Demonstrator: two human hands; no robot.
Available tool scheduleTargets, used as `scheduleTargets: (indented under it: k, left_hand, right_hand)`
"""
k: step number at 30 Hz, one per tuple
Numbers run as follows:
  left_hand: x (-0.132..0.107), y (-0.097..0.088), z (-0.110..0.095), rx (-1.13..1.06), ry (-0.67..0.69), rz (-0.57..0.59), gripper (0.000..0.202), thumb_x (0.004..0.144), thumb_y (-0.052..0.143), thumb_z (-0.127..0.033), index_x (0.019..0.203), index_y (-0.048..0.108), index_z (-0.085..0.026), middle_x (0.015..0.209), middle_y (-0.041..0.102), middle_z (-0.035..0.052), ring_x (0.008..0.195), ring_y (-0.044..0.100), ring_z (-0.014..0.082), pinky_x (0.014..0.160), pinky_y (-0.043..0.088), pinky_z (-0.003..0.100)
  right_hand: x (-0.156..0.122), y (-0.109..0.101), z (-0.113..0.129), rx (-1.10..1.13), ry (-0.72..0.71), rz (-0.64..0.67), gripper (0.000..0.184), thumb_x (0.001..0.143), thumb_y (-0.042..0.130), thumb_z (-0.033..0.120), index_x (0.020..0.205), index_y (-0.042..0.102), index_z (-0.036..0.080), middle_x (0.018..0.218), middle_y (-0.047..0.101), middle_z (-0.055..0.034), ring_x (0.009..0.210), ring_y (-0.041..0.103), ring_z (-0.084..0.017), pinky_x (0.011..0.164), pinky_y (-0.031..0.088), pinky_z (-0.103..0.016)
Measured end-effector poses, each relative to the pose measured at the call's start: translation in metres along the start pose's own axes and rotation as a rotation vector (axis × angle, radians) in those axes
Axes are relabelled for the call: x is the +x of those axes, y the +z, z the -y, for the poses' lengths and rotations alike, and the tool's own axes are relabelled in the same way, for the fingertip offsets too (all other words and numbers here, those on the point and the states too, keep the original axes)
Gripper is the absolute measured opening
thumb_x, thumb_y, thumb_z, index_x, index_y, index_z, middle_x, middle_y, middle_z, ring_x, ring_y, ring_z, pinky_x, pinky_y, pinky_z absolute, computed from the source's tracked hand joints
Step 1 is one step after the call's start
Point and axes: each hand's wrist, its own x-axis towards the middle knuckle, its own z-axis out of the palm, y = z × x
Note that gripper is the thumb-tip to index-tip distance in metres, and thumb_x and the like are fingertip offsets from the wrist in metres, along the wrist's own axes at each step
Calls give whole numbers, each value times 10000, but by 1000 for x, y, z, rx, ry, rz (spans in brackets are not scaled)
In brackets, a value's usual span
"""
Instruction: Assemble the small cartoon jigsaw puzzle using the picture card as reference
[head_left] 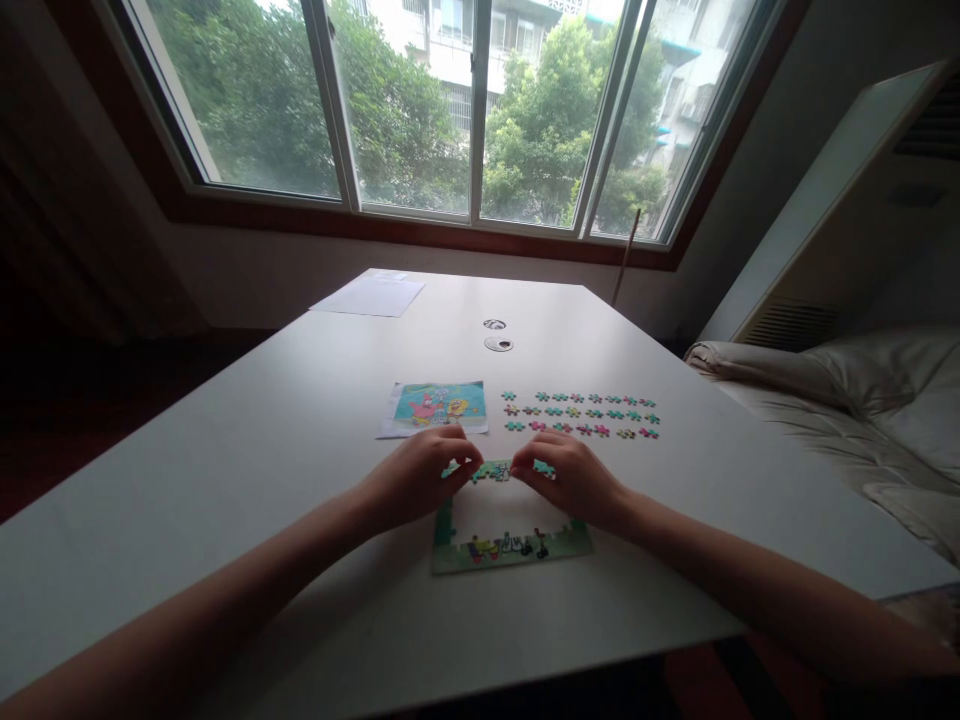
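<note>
A jigsaw puzzle tray (514,550) with a green printed border lies on the table in front of me. Along its far edge sit several joined puzzle pieces (500,470), while a pale bare area fills the middle. My left hand (431,462) curls over the tray's far left corner, thumb and fingers pinched. Opposite it, my right hand (566,472) is pinched over the far right part. The fingertips of both hands come close to the pieces between them. Whatever lies within either pinch is too small or hidden to make out.
Loose puzzle pieces (574,412) are spread in three rows beyond my right hand. A cartoon picture sheet (439,403) lies behind my left hand. White paper (367,296) and two round table inserts (499,344) are farther back. A cushioned sofa (847,400) stands right.
</note>
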Motion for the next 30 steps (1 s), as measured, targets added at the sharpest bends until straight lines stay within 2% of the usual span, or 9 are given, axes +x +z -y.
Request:
scheduleTargets:
  k: [6,11,18,30]
  left_hand:
    - [-6,0,1,152,165,109,246,875,459,-186,997,670,-213,818,590,47,654,544,119,607,422,241]
    - [-5,1,-1,202,215,146,258,882,449,-180,994,677,-228,780,582,39,651,537,118,596,409,230]
    - [-6,2,-1,199,230,144,253,882,449,-183,977,679,-226,768,576,37,653,536,121,597,399,230]
    - [-6,1,-2,188,221,147,254,881,452,-178,989,675,-232,775,575,36,665,537,124,609,397,228]
  right_hand:
    - [-2,4,-3,-38,-11,55,118,825,581,252,769,660,185,755,651,-40,711,557,-146,678,438,-273]
    - [-3,3,-3,-64,-7,80,100,812,593,235,765,668,190,757,642,-37,712,549,-144,664,432,-266]
    - [-3,3,-4,-70,-4,88,83,804,600,234,790,668,188,781,638,-39,736,553,-147,689,435,-271]
    - [-3,3,-3,-82,-92,76,107,817,575,210,783,676,205,750,630,-31,692,541,-133,651,423,-254]
